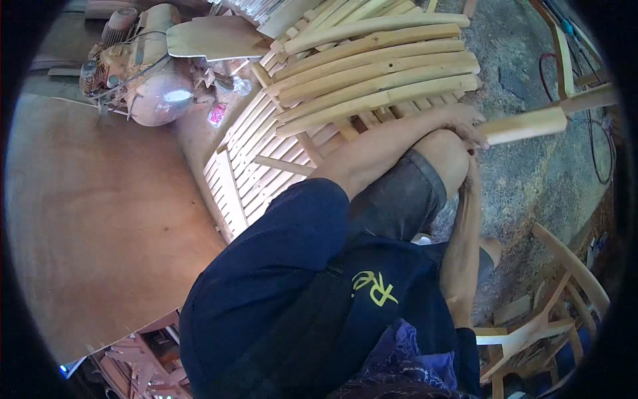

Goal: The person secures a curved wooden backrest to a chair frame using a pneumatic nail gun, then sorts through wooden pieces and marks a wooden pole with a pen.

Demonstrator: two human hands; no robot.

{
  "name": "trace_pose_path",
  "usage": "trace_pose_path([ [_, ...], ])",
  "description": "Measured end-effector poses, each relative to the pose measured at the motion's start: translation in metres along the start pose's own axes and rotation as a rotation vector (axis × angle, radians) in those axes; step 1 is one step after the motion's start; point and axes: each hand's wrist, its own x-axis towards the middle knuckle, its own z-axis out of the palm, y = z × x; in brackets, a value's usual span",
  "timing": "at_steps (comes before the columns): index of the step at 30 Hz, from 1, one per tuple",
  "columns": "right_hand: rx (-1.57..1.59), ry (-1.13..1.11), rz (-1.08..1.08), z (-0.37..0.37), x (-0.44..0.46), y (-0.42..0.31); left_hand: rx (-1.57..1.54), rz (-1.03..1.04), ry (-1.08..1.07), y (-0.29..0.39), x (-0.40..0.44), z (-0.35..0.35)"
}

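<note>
My left hand point(467, 124) reaches past my bent knee with its fingers curled, touching or overlapping the near end of a pale squared wooden piece point(525, 126). Just below it, my right hand point(472, 161) comes up from the other side of the knee and meets the left one. Its fingers are mostly hidden and look closed. I cannot tell whether the hands grip the wood or only each other. Beyond my left forearm, several curved wooden slats point(379, 73) lie side by side on a slatted wooden frame point(256, 159).
A dusty air compressor point(156, 93) stands at the upper left, beside a large plywood sheet point(106, 219). A wooden chair frame point(531, 332) is at the lower right. Cables point(591, 146) trail over the dusty floor point(538, 186) on the right. A small pink packet point(216, 114) lies near the compressor.
</note>
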Motion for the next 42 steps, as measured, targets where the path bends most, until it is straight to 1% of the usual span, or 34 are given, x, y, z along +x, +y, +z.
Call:
trace_pose_path([
  [3, 0.248, -0.128, -0.091, -0.007, 0.014, 0.015, -0.356, 0.009, 0.084, -0.026, -0.014, 0.012],
  [6, 0.311, -0.070, -0.064, -0.048, 0.027, 0.026, -0.218, 0.127, 0.417, -0.050, -0.059, -0.004],
  [7, 0.329, 0.013, -0.062, -0.058, 0.021, 0.020, -0.443, 0.079, 0.458, -0.063, -0.090, -0.008],
  [8, 0.340, -0.041, -0.073, -0.081, 0.024, 0.024, -0.278, -0.245, 0.649, -0.082, -0.123, -0.012],
  [10, 0.326, 0.126, -0.063, -0.097, 0.017, 0.013, -0.061, -0.279, 1.194, -0.125, -0.193, -0.016],
  [11, 0.363, 0.076, -0.090, -0.107, 0.011, 0.010, -0.071, -0.397, 1.329, -0.163, -0.234, -0.019],
  [12, 0.400, 0.027, -0.118, -0.120, 0.007, 0.005, -0.083, -0.517, 1.461, -0.187, -0.274, -0.027],
  [13, 0.392, -0.011, -0.105, -0.164, 0.029, 0.013, 0.129, -0.751, 1.537, -0.173, -0.309, -0.034],
  [14, 0.365, 0.024, -0.128, -0.175, 0.027, 0.008, 0.369, -0.797, 1.607, -0.227, -0.348, -0.038],
  [16, 0.306, 0.096, -0.172, -0.187, 0.018, 0.001, 0.173, -0.929, 1.688, -0.259, -0.390, -0.041],
  [19, 0.329, 0.172, -0.178, -0.187, -0.001, -0.014, -0.024, -0.876, 1.550, -0.273, -0.406, -0.047],
  [22, 0.340, 0.117, -0.208, -0.208, -0.011, -0.018, -0.644, -0.681, 1.435, -0.294, -0.410, -0.061],
  [23, 0.325, 0.154, -0.195, -0.221, -0.012, -0.017, -0.672, -0.645, 1.455, -0.296, -0.408, -0.062],
  [26, 0.343, 0.212, -0.206, -0.222, -0.030, -0.018, -0.790, -0.641, 1.552, -0.271, -0.401, -0.063],
  [27, 0.338, 0.218, -0.196, -0.228, -0.033, -0.017, -0.872, -0.564, 1.515, -0.265, -0.404, -0.063],
  [30, 0.328, 0.235, -0.170, -0.245, -0.037, -0.006, -0.998, -0.189, 1.517, -0.246, -0.414, -0.060],
  [31, 0.325, 0.244, -0.168, -0.245, -0.039, -0.002, -1.069, -0.124, 1.529, -0.216, -0.411, -0.062],
  [33, 0.367, 0.268, -0.136, -0.257, -0.034, 0.008, -1.011, 0.009, 1.447, -0.179, -0.404, -0.071],
  [35, 0.334, 0.249, -0.137, -0.257, -0.029, 0.011, -0.941, 0.110, 1.391, -0.168, -0.398, -0.072],
  [38, 0.307, 0.216, -0.128, -0.252, -0.022, 0.011, -0.699, 0.019, 1.331, -0.120, -0.369, -0.072],
  [41, 0.273, 0.244, -0.129, -0.242, -0.020, 0.012, -0.661, 0.054, 1.261, -0.106, -0.333, -0.061],
  [42, 0.261, 0.269, -0.137, -0.242, -0.021, 0.015, -0.712, 0.044, 1.248, -0.106, -0.324, -0.057],
])
